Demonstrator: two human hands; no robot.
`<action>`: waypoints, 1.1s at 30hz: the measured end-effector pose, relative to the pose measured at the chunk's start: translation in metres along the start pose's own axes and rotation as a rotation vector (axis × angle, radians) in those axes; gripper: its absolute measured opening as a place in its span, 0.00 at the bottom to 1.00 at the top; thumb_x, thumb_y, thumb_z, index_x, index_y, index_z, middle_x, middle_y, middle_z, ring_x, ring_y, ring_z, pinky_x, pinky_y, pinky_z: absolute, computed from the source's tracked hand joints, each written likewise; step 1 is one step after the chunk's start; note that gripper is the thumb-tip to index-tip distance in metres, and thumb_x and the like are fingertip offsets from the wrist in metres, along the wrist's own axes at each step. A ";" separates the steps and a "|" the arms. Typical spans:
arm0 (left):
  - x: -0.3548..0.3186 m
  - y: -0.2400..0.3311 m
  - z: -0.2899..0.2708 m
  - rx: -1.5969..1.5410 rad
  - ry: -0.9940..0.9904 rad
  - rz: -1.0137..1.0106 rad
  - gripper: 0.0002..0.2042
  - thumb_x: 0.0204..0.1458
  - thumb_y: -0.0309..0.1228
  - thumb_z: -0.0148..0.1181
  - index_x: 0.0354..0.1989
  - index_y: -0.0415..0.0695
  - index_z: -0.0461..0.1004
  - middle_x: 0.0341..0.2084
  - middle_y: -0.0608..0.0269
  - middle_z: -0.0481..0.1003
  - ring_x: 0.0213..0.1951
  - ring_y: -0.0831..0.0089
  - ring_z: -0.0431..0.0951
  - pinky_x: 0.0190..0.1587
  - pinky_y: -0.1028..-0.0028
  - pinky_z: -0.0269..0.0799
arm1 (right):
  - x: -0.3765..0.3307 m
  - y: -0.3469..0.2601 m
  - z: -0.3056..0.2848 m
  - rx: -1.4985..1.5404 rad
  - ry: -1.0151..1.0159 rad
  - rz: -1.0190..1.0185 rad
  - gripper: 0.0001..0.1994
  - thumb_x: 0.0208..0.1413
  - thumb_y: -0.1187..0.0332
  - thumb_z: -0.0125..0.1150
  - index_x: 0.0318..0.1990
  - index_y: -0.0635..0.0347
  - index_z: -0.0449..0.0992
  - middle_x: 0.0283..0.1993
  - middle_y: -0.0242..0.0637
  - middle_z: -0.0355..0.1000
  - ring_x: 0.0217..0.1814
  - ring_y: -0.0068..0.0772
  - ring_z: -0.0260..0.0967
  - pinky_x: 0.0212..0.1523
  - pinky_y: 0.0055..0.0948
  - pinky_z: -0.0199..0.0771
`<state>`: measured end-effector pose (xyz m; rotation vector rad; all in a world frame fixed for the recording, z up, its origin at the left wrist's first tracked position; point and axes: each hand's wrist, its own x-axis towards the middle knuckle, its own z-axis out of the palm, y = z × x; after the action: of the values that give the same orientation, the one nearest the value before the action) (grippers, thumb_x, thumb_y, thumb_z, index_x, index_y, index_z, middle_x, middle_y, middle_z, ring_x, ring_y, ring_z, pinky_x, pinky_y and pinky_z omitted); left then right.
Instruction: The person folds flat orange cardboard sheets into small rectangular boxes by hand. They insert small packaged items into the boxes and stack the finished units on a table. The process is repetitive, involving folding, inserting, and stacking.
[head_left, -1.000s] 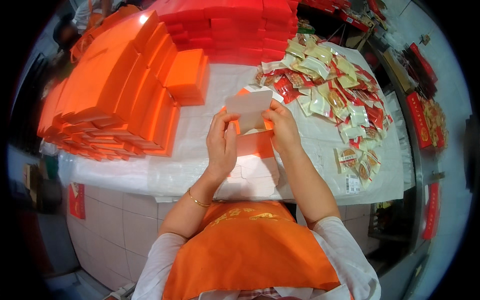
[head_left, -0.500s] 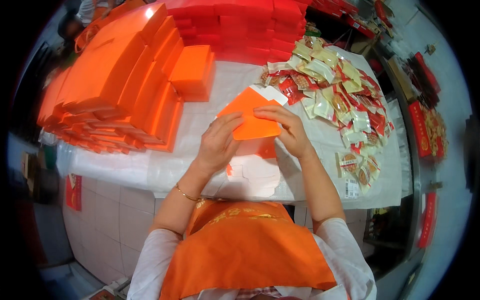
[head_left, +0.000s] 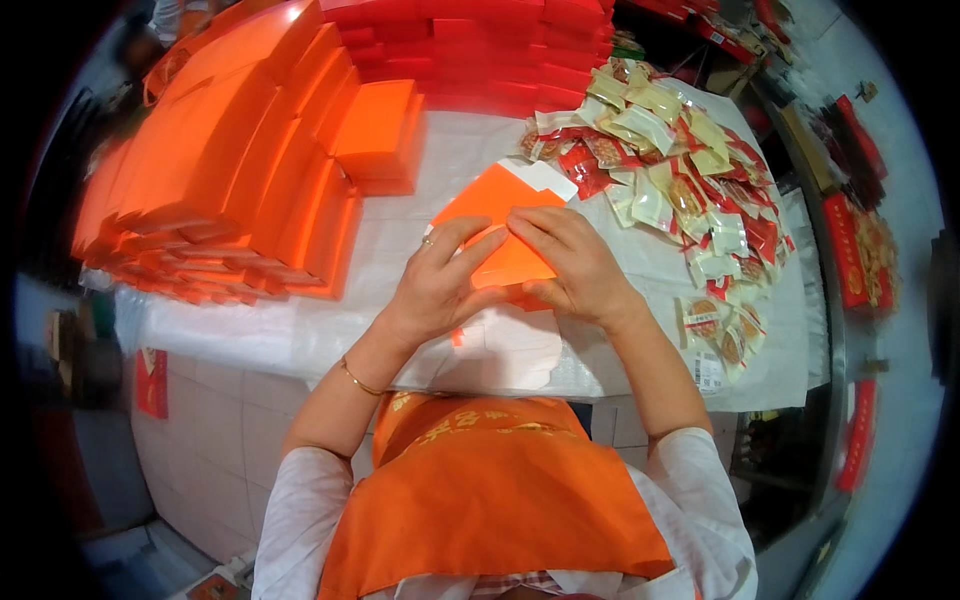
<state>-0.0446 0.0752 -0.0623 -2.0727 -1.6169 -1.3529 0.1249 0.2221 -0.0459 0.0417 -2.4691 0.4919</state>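
An orange card box (head_left: 516, 262), partly folded, is between my two hands over the middle of the table. My left hand (head_left: 441, 272) grips its left side, fingers on top and thumb at the near edge. On the other side my right hand (head_left: 572, 262) pinches it the same way, fingertips on the upper face and thumb below. Beyond it lies more orange card with white flaps (head_left: 545, 178). Under and nearer than my hands are flat white-backed card pieces (head_left: 510, 350). My palms hide part of the box.
Stacked orange boxes (head_left: 200, 150) rise at the left, with a wall of red boxes (head_left: 470, 50) at the back. Small wrapped food packets (head_left: 680, 160) heap at the right; several lie nearer (head_left: 725, 330). A white sheet (head_left: 250, 335) covers the table.
Both hands have shifted on the box: the fingertips have come closer together on top, and the thumbs have moved to its near edge. The box's near side now shows folded down.
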 end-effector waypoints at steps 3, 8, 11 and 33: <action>0.005 0.006 -0.005 -0.055 -0.037 -0.094 0.26 0.42 0.31 0.69 0.53 0.41 0.71 0.48 0.50 0.70 0.47 0.54 0.73 0.50 0.65 0.70 | 0.000 0.000 -0.004 0.024 0.011 0.013 0.27 0.49 0.62 0.62 0.57 0.64 0.69 0.56 0.46 0.68 0.55 0.50 0.65 0.56 0.41 0.66; 0.015 0.012 -0.007 -0.225 -0.040 -0.167 0.20 0.46 0.28 0.64 0.49 0.41 0.74 0.49 0.51 0.71 0.50 0.56 0.72 0.52 0.65 0.68 | 0.004 0.002 -0.010 0.057 0.020 0.014 0.25 0.47 0.68 0.62 0.55 0.62 0.71 0.54 0.47 0.70 0.52 0.49 0.68 0.54 0.40 0.69; 0.018 0.010 -0.005 -0.338 -0.014 -0.232 0.17 0.47 0.28 0.64 0.47 0.41 0.76 0.48 0.52 0.72 0.49 0.59 0.73 0.51 0.66 0.69 | 0.008 0.000 -0.014 0.107 0.022 0.066 0.23 0.47 0.70 0.62 0.54 0.61 0.73 0.53 0.46 0.71 0.51 0.47 0.69 0.52 0.38 0.70; 0.015 0.010 -0.001 -0.210 0.060 -0.252 0.10 0.47 0.24 0.63 0.40 0.43 0.80 0.43 0.59 0.76 0.46 0.64 0.75 0.48 0.70 0.70 | 0.004 0.010 0.003 0.184 0.083 0.010 0.16 0.57 0.70 0.54 0.53 0.60 0.75 0.54 0.46 0.70 0.53 0.47 0.68 0.54 0.38 0.68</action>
<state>-0.0365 0.0805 -0.0473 -1.9638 -1.8297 -1.7170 0.1183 0.2311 -0.0489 0.0824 -2.3376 0.7097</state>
